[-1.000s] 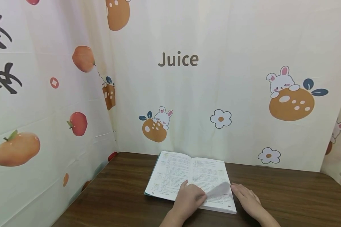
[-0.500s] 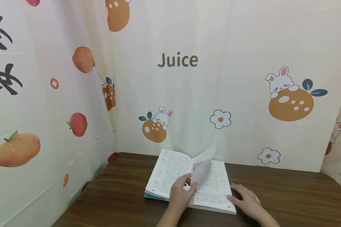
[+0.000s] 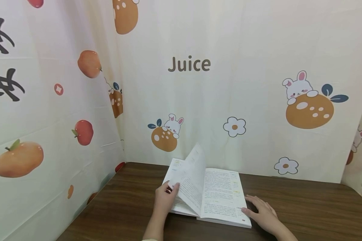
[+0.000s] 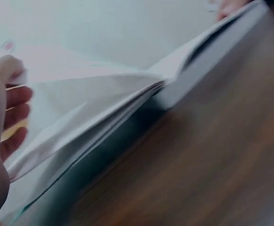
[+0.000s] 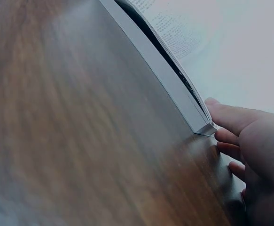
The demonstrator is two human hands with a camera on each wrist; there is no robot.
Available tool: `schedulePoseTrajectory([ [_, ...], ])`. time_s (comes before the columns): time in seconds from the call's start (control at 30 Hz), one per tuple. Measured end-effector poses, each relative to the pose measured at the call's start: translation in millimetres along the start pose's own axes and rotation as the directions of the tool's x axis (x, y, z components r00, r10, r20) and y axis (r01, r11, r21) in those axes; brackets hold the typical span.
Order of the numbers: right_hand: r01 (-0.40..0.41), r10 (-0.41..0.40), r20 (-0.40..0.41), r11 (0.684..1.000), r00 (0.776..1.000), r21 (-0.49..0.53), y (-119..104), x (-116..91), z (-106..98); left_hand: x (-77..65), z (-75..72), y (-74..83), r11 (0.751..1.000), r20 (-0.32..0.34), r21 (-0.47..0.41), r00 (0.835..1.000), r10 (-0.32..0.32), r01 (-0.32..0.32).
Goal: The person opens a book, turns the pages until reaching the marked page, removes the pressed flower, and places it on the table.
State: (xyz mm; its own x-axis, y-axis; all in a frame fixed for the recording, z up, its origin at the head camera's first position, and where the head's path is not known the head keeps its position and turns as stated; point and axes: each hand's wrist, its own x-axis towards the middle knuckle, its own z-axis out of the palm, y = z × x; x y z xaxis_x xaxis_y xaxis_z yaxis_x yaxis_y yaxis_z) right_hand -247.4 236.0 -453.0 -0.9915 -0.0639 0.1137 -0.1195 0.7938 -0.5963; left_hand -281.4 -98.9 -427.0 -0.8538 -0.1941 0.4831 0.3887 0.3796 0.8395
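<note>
Here — two hands (image 3: 165, 198) (image 3: 263, 213), left pinching paper (image 3: 193, 169); one book (image 3: 220, 194).

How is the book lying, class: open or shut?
Open: the book lies spread on the table, print showing, one leaf raised in the left fingers.

Book (image 3: 221, 192): smooth, matt paper; lifted page (image 3: 193, 174) thin, matt. Desk (image 3: 117, 204): smooth wood grain, slight sheen. Backdrop (image 3: 253, 67): matt, cloth-like, soft folds, lightly creased.
</note>
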Motion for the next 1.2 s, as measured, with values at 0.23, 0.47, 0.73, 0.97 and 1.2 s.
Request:
schedulePoseTrajectory([
  [0.23,-0.004,0.004,0.004,1.000,1.000,-0.007,1,1,-1,9.6,-33.5,-15.1,0.993,0.091,0.096,0.993,-0.080,0.071],
  [0.47,0.000,0.000,0.004,1.000,1.000,-0.001,1,0,-1,10.9,-59.2,-25.5,0.951,0.301,0.285,0.930,-0.210,0.123],
  [0.73,0.003,-0.003,0.000,1.000,1.000,-0.012,1,1,0,7.8,-65.2,-31.2,0.918,0.390,0.376,0.877,-0.280,0.126],
  [0.97,0.004,-0.004,-0.003,1.000,1.000,-0.018,1,2,0,6.9,-52.0,-30.0,0.832,0.362,0.555,0.895,-0.259,0.016],
  [1.2,0.008,-0.008,-0.006,1.000,1.000,-0.004,3,1,1,2.5,-22.5,-17.3,0.764,0.363,0.625,0.926,-0.106,-0.158],
])
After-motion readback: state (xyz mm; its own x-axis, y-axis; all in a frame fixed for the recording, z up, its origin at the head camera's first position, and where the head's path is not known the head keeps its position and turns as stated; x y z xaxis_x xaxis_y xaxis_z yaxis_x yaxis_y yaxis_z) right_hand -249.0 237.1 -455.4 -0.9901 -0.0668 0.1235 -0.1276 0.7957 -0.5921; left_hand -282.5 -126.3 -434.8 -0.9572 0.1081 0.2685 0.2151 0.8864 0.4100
